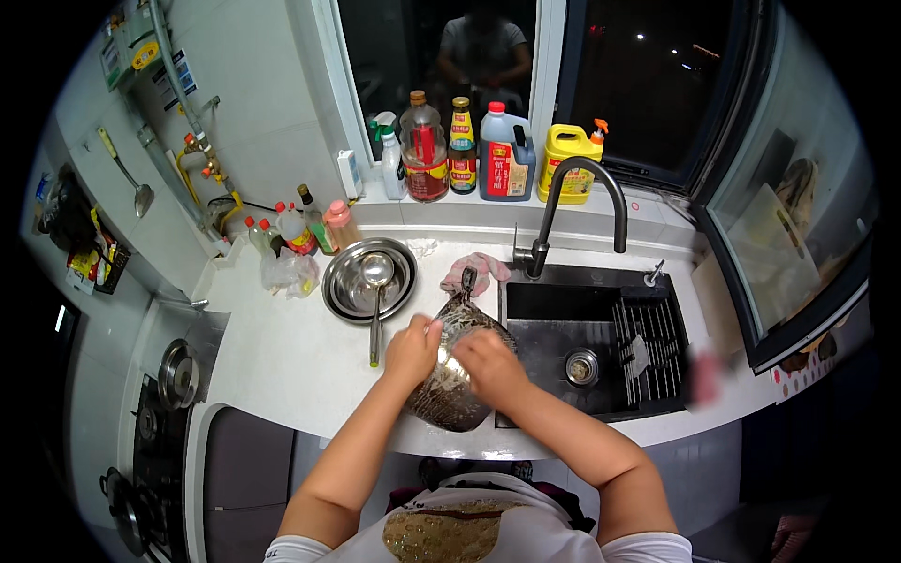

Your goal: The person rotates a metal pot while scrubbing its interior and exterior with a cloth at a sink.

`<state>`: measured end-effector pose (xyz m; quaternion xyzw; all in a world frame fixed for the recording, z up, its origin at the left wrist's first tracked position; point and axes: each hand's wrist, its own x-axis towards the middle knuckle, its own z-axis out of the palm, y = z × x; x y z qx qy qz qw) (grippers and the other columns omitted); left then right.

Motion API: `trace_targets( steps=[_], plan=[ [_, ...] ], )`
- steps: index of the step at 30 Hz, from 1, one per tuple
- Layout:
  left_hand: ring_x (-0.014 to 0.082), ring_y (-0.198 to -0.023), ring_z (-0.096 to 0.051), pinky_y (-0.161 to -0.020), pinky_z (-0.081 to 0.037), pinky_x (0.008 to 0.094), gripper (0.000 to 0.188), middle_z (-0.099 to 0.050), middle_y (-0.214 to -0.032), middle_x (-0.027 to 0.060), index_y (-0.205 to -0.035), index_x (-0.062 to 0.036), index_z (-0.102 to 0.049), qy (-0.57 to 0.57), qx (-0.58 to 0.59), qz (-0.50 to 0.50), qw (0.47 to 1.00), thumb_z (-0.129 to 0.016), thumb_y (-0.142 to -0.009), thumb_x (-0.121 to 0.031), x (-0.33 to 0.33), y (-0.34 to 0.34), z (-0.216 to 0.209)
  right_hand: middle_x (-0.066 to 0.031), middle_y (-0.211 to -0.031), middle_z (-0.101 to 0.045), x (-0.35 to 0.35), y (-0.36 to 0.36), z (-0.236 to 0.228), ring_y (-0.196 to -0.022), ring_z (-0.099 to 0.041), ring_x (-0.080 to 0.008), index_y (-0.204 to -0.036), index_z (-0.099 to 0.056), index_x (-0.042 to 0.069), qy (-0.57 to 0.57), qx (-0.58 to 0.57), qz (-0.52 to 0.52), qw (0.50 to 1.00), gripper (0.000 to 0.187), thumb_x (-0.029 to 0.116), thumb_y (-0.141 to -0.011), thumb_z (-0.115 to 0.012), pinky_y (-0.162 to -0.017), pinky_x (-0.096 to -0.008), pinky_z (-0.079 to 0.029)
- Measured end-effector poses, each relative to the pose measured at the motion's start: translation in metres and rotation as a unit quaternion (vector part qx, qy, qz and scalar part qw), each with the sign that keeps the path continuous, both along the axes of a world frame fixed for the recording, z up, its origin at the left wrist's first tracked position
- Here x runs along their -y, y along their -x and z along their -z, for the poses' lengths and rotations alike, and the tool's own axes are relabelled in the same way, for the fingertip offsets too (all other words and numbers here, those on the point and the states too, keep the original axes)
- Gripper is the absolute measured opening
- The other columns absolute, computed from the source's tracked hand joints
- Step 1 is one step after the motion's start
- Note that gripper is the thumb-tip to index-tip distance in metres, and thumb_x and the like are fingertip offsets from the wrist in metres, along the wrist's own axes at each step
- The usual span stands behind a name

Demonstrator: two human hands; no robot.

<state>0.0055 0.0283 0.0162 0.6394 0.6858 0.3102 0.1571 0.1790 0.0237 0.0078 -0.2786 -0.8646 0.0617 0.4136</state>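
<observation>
Left hand [414, 354] half-curled on the blackened metal wok [449, 402], ten o'clock, likely steadying it; right hand [490, 368] curled tighter, grips unclear

A kitchen: a sink [538, 361] with a tap [548, 220] is set into the bench [291, 361]. Left of the sink, a ladle [377, 272] lies across bowls [349, 302]; far left of it stands a stove [169, 446] with a pan [120, 497]. Behind the sink, bottles [462, 150] line the windowsill [615, 208].
</observation>
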Motion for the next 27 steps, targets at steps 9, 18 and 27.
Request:
trace_targets(
  steps=[9, 18, 27],
  plan=[
    [0.0474, -0.082, -0.060, -0.075, -0.046, 0.0542, 0.044, -0.063, -0.082, 0.0286, -0.084, 0.0016, -0.062, 0.068, -0.068, 0.040, 0.995, -0.042, -0.098, -0.035, -0.029, -0.005, -0.005, -0.0142, -0.094, -0.065, -0.039, -0.008, 0.012, -0.092, -0.057, -0.0332, -0.092, -0.067, 0.002, 0.050, -0.029, 0.059, 0.997, 0.026, -0.004, -0.070, -0.055, -0.085, -0.0393, -0.048],
    [0.0487, -0.073, -0.058, -0.067, -0.045, 0.0551, 0.044, -0.061, -0.075, 0.0284, -0.075, 0.0021, -0.059, 0.020, -0.057, 0.032, 0.998, -0.044, -0.097, -0.034, -0.025, -0.004, 0.001, -0.0124, -0.095, -0.063, -0.039, -0.003, 0.006, -0.092, -0.057, -0.0321, -0.092, -0.067, 0.001, 0.046, 0.000, 0.049, 0.998, 0.027, -0.004, -0.067, -0.059, -0.081, -0.0396, -0.050],
    [0.0485, -0.073, -0.058, -0.068, -0.044, 0.0556, 0.044, -0.061, -0.076, 0.0281, -0.076, 0.0021, -0.059, 0.024, -0.062, 0.024, 0.998, -0.044, -0.098, -0.033, -0.025, -0.004, 0.000, -0.0123, -0.100, -0.062, -0.037, 0.001, 0.001, -0.096, -0.055, -0.0304, -0.090, -0.067, 0.001, 0.011, 0.047, 0.036, 0.998, 0.025, -0.002, -0.066, -0.058, -0.086, -0.0365, -0.048]
  ],
)
